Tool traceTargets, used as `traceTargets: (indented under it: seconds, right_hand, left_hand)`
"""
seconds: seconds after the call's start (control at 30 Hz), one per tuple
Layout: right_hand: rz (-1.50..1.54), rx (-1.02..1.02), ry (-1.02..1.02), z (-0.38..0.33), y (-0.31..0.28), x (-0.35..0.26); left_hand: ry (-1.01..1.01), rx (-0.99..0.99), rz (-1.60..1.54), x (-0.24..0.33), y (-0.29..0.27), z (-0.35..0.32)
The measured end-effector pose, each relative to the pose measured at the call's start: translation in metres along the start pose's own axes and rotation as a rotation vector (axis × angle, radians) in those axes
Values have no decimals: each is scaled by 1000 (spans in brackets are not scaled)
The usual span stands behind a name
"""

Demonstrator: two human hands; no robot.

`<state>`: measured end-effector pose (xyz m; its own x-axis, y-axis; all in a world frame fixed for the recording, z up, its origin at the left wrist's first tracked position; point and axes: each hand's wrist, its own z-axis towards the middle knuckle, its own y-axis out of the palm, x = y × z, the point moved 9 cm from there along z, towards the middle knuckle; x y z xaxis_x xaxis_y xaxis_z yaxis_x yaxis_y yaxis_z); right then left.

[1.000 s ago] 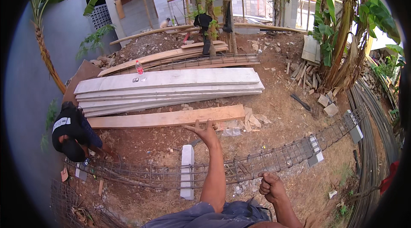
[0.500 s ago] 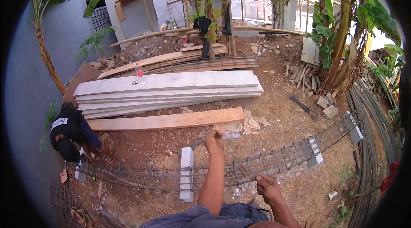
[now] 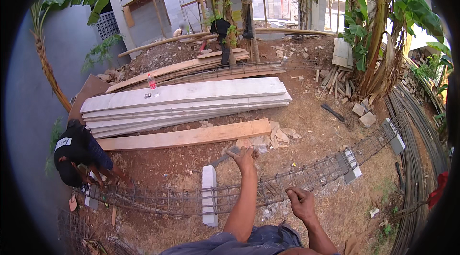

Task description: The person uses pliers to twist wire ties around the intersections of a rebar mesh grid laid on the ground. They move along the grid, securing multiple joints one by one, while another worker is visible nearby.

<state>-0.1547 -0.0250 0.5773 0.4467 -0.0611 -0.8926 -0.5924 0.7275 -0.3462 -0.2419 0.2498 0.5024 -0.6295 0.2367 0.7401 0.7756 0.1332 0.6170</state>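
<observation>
The left hand (image 3: pixel 244 155) is stretched forward, clenched on a dark tool (image 3: pixel 224 157) whose handle sticks out toward nine o'clock. The right hand (image 3: pixel 301 202), a closed fist, rests on the long rebar cage (image 3: pixel 306 174), which crosses at five o'clock of the tool.

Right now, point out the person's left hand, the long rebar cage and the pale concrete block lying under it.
left hand (image 3: pixel 244 155), head view, back of the hand.
rebar cage (image 3: pixel 316 174), head view, top bars right of the arm.
concrete block (image 3: pixel 209 180), head view, upper flat face.
</observation>
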Motion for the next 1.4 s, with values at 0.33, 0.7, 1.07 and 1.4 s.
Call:
traceTargets:
  seconds: [0.33,0.7,1.07,1.4]
  right_hand:
    - [10,-55,64,-19,20,9]
    - [949,-179,828,-29,14,57]
    - [958,-326,719,-13,-6,46]
    - [692,-311,457,25,-66,6]
  left_hand:
    - [-248,51,-155,-33,-26,-11]
    - [126,-300,-181,65,36,-45]
    - [508,-526,118,111,70,-82]
    - [1027,-1158,851,125,129,-137]
